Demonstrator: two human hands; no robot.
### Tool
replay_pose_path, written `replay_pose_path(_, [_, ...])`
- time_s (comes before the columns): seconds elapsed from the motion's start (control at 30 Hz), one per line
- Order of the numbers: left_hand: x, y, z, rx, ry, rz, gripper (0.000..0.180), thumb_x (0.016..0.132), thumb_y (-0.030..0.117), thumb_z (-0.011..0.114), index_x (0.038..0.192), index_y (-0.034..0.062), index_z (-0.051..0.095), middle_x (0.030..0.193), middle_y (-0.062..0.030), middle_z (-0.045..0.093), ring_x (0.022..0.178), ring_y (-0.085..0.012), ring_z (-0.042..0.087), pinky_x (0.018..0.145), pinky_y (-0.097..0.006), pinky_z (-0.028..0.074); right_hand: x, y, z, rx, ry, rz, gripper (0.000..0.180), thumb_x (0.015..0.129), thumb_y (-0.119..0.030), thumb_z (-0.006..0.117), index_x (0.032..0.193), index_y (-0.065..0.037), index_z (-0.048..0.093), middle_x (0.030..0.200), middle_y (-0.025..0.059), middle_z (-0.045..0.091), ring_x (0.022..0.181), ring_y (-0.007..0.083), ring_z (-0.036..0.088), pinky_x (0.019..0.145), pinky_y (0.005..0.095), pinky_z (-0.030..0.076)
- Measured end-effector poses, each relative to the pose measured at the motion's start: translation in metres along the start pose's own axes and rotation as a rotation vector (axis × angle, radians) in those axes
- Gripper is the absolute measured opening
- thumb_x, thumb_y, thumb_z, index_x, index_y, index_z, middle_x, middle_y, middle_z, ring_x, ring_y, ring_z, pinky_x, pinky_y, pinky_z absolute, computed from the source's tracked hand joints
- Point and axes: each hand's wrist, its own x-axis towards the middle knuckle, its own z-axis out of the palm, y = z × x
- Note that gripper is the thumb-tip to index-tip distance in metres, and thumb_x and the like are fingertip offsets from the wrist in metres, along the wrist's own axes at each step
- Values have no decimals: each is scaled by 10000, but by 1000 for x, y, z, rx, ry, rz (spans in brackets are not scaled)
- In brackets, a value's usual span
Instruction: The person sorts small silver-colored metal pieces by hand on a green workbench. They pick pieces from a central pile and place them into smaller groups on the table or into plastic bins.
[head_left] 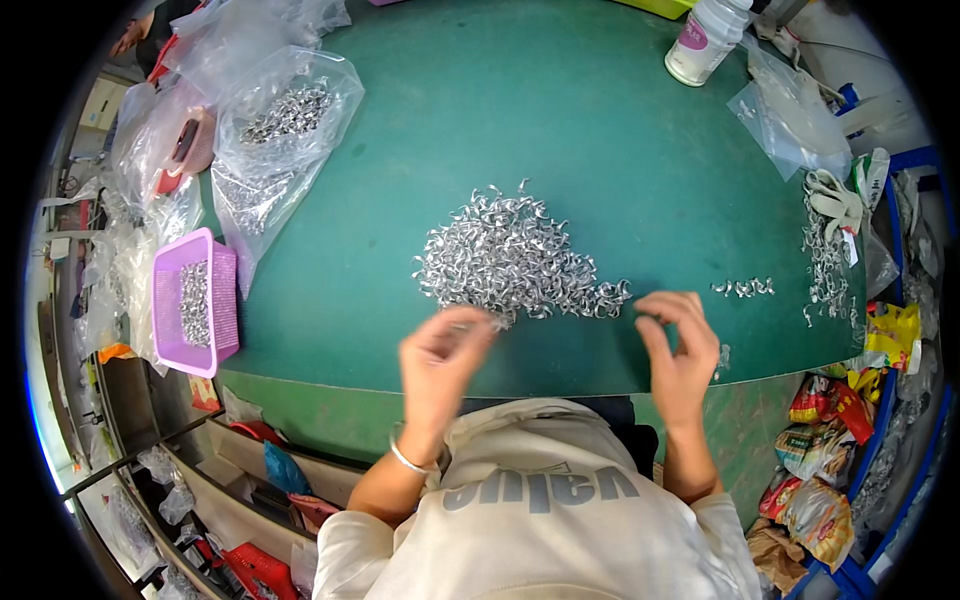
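Observation:
A heap of small curved silvery metal pieces (510,255) lies mid-table, tapering into a tail at its right. At its near left edge is my left hand (443,352), fingers curled together toward the thumb and blurred; anything pinched there cannot be made out. My right hand (686,350) hovers just right of the tail, its fingers bent and the thumb slightly apart from them, with nothing visible between. Farther right, several like pieces form a short row (743,288). A few small pieces (722,360) lie beside my right hand, near the table's front edge.
On the green table (480,110), a purple basket (228,300) and a clear bag (335,110), both holding metal pieces, stand left. At right are a white bottle (692,65), more metal pieces (828,265) and a pale glove (833,200). Packets (820,450) fill shelving beyond the right edge.

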Motion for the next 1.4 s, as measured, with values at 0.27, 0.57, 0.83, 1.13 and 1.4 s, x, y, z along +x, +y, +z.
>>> replay_pose_path(0.27, [28, -35, -86, 592, 299, 98, 142, 789, 37, 619, 892, -55, 588, 663, 20, 493, 583, -38, 389, 514, -195, 358, 7, 24, 7, -431, -145, -3, 218, 711, 6, 611, 927, -18, 595, 926, 107, 544, 849, 270, 487, 746, 340, 373])
replay_pose_path(0.57, [8, -7, -33, 315, 38, 157, 134, 861, 71, 536, 948, -6, 603, 752, 31, 511, 663, -30, 432, 571, -160, 339, -1, 38, 12, -449, -63, -49, 105, 704, 2, 618, 795, -13, 567, 834, 87, 537, 806, 260, 480, 705, 348, 368])
replay_pose_path(0.83, [-15, -3, 43, -192, -594, -202, 161, 869, 17, 479, 976, -21, 594, 779, -33, 567, 679, -61, 473, 588, -190, 388, -10, 19, 2, -131, -18, 64, 106, 689, 34, 638, 781, 5, 592, 774, 86, 600, 700, 220, 535, 638, 292, 406])
replay_pose_path(1.13, [-22, 18, 68, -352, -583, -117, 180, 783, -50, 589, 963, -44, 587, 817, -29, 539, 770, -82, 491, 711, -220, 413, -18, -22, 4, 316, -105, 155, 129, 664, 63, 665, 776, 11, 627, 781, 72, 634, 684, 145, 539, 591, 243, 411])
replay_pose_path(1.4, [-19, 27, 62, -618, -712, -723, 81, 821, 72, 510, 810, -8, 504, 750, -43, 485, 650, -91, 431, 576, -206, 342, -26, -17, 5, 613, -218, 331, 113, 700, 65, 641, 800, 11, 630, 791, 73, 626, 681, 121, 517, 608, 234, 411])
